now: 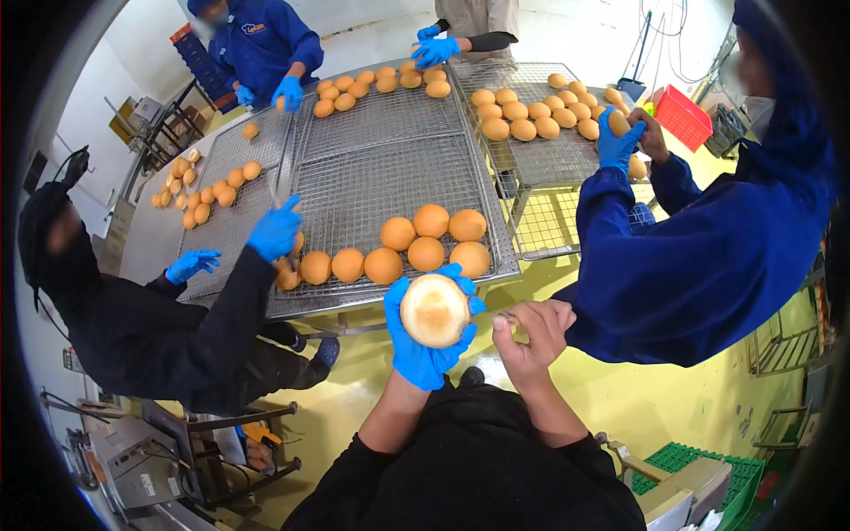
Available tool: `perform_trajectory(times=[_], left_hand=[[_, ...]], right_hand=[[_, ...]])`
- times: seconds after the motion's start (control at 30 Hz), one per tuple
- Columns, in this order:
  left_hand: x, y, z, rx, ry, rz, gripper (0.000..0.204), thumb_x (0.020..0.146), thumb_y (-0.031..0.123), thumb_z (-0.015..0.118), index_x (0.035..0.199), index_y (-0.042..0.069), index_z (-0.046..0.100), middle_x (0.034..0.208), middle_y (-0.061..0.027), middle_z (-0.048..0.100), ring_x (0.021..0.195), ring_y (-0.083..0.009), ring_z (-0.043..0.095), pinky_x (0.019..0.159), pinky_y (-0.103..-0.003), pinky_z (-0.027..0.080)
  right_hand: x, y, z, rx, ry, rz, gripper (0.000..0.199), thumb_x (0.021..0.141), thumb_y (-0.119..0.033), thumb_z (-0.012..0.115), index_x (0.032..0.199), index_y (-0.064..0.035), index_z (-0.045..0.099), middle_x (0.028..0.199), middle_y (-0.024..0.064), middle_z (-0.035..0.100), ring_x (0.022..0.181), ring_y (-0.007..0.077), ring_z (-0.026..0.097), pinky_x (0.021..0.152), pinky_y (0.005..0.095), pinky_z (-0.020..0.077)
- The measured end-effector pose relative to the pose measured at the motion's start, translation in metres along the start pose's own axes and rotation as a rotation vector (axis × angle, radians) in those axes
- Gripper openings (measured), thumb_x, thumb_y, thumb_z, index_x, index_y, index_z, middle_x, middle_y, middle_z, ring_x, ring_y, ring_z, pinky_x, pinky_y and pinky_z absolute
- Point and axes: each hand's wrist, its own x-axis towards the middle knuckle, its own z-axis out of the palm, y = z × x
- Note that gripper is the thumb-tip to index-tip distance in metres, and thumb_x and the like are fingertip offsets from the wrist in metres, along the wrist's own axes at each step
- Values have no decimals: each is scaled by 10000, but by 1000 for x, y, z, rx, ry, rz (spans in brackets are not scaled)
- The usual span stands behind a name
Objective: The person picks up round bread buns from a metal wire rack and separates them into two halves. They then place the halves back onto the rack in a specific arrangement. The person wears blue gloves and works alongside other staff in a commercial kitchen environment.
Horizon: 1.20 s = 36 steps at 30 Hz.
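In my blue-gloved left hand (416,358) lies a round bun (435,311), its pale side with a browned centre turned up. The gloved fingers curl around its edge. My bare right hand (536,334) is just right of the bun, with thumb and fingers pinched on a small thin thing (506,317) too small to name. That pinch is apart from the bun. Beyond my left hand, several golden-brown buns (426,254) sit on the near part of a wire rack (354,186).
The rack lies on a metal table. More buns (540,111) cover a second rack at right; others (235,177) lie left. Co-workers stand around: a dark sleeve (235,292) at left, a blue sleeve (611,208) close at right, two people across. A red basket (683,118) stands beyond.
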Motion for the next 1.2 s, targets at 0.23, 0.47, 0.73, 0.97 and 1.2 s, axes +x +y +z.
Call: perform_trajectory(times=[0.23, 0.47, 0.73, 0.97, 1.2], left_hand=[[-1, 2, 0, -78, 19, -39, 608, 802, 501, 413, 1163, 12, 427, 1020, -183, 525, 872, -348, 560, 614, -453, 541], [-3, 3, 0, 14, 12, -31, 624, 812, 491, 403, 1185, -10, 408, 1025, -195, 535, 910, -365, 557, 678, -476, 523], [-5, -3, -25, 777, 165, 224, 519, 781, 385, 517, 1116, -8, 459, 1003, -143, 543, 901, -260, 556, 744, -403, 500], [-20, 22, -121, 1051, 495, -57, 355, 780, 224, 595, 1070, 38, 509, 983, -82, 539, 909, -214, 545, 829, -329, 441], [86, 155, -110, 2309, 646, 722, 470, 760, 359, 598, 1103, 56, 490, 1070, -178, 514, 957, -337, 515, 818, -405, 421]], right_hand=[[-3, 2, -4, 36, -9, 19, 200, 597, -210, 699, 722, -117, 574, 712, -10, 541, 676, 180, 440, 672, 314, 282], [-3, -7, -10, 71, -102, -56, 178, 625, -188, 679, 728, -87, 575, 687, 14, 541, 677, 202, 444, 654, 316, 295], [-8, -17, 0, 52, -266, -128, 187, 609, -221, 702, 703, -125, 572, 684, -8, 528, 668, 181, 451, 642, 318, 295], [-66, 74, 20, -127, -274, 243, 167, 658, -212, 694, 686, -95, 578, 659, 4, 541, 680, 196, 470, 638, 339, 309], [-103, 82, -6, -188, -368, 433, 166, 670, -214, 690, 683, -77, 597, 665, 28, 567, 695, 216, 491, 637, 352, 317]])
